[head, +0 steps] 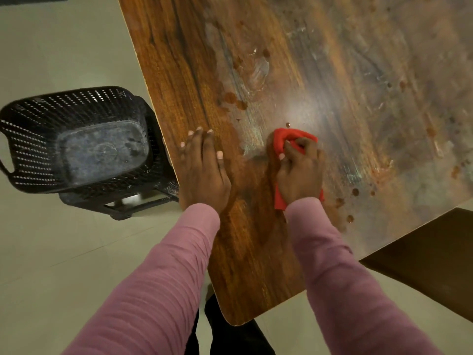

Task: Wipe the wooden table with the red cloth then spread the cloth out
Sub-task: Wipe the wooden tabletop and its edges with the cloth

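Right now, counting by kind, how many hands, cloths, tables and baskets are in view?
Bare hands: 2 (left hand, right hand)
Crumpled red cloth: 1
Brown wooden table: 1
Black perforated plastic basket: 1
Total: 5

One wooden table (pixel 256 252) fills the centre and upper right of the frame. One red cloth (pixel 282 139) shows on it at mid-frame. Two hands are in view: the left hand (pixel 203 172) at centre and the right hand (pixel 300 172) just to its right. Two pink sleeves rise from the bottom edge, the left sleeve (pixel 158 278) and the right sleeve (pixel 345 278). One black perforated basket (pixel 33 139) sits at the left, with one dark stand (pixel 128 206) under it. One dark brown surface (pixel 422 265) shows at lower right. The brown spots on the tabletop are too many and too smeared to count.
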Available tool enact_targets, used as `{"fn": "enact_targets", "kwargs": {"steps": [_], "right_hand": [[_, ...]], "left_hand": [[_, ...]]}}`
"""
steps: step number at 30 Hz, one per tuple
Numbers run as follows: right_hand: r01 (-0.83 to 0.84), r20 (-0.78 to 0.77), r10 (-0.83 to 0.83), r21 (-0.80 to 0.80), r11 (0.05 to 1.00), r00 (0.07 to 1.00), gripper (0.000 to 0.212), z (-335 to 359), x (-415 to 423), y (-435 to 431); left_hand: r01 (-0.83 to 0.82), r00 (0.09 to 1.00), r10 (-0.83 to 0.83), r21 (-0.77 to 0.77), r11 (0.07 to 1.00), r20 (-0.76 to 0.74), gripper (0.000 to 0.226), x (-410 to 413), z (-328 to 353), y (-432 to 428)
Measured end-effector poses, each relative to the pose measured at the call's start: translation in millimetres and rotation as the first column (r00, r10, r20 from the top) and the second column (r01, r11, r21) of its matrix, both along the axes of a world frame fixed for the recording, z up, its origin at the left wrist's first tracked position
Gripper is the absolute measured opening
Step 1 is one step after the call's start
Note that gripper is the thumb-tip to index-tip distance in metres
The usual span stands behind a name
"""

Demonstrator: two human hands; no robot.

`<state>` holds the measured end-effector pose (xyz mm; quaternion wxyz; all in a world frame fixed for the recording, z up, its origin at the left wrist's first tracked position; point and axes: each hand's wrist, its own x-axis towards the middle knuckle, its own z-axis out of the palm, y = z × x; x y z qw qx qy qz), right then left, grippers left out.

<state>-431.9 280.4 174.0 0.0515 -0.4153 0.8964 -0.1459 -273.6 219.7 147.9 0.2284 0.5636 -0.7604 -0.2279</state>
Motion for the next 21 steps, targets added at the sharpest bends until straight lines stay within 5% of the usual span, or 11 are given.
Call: {"fn": "enact_targets", "kwargs": {"steps": [8,16,21], "right_hand": [[-0.451,-0.044,0.45,-0.04,0.892,0.892,0.026,0,54,4],[-0.001,-0.017,0.001,0.01,1.0,1.0,0.03,1,-12,-29],[-0.316,0.017,0.317,-0.033,0.948,0.948,0.029,-1,59,-32]], "left_hand": [[0.051,0.998,-0.051,0.028,0.998,-0.021,0.049,2,4,-2],[0.023,1.0,-0.023,0.038,0.999,0.005,0.047,2,1,0],[0.026,1.0,-0.027,0.052,0.998,0.003,0.047,1,1,-2]]}}
